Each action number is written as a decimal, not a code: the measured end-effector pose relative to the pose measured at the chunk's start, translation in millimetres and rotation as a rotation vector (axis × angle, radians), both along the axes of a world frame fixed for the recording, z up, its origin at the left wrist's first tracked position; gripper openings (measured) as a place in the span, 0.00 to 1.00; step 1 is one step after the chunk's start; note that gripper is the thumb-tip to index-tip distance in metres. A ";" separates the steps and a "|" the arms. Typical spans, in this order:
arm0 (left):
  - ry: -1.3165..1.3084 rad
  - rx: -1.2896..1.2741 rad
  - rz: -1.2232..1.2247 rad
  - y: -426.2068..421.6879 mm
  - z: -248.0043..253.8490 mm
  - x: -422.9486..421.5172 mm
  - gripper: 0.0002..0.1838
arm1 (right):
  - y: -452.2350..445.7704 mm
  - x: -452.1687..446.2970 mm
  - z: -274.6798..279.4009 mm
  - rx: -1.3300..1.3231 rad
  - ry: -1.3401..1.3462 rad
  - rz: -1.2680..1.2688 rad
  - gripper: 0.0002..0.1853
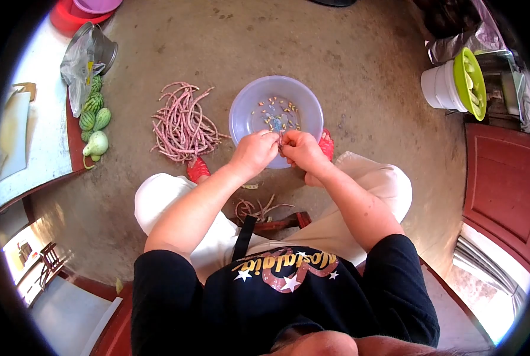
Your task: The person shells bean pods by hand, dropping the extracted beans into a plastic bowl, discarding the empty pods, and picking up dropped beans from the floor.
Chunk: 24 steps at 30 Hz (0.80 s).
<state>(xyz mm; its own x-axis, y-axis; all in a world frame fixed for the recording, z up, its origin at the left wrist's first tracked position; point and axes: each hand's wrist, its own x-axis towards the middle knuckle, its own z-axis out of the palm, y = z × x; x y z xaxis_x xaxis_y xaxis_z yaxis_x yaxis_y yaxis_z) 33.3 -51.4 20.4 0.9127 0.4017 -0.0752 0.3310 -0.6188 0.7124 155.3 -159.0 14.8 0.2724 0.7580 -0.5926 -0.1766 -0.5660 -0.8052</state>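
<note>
Here we are, two hands over one basin (246,97): our left hand (255,153) and right hand (306,152), fingers pinched together on one pod (281,143), mostly hidden. Loose beans (286,108), over a dozen, dot the basin floor. One pod heap (183,126) lies to its left, too tangled to count, near two red shoes (198,170).

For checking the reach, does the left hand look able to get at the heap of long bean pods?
Probably yes: the bean heap lies uncovered on the floor beside the basin, near the left hand, and nothing seems in the way.
</note>
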 end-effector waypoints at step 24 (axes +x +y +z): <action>0.060 -1.066 0.435 26.8 -15.6 -7.3 0.08 | -1.6 8.6 -7.8 0.004 0.602 -0.528 0.04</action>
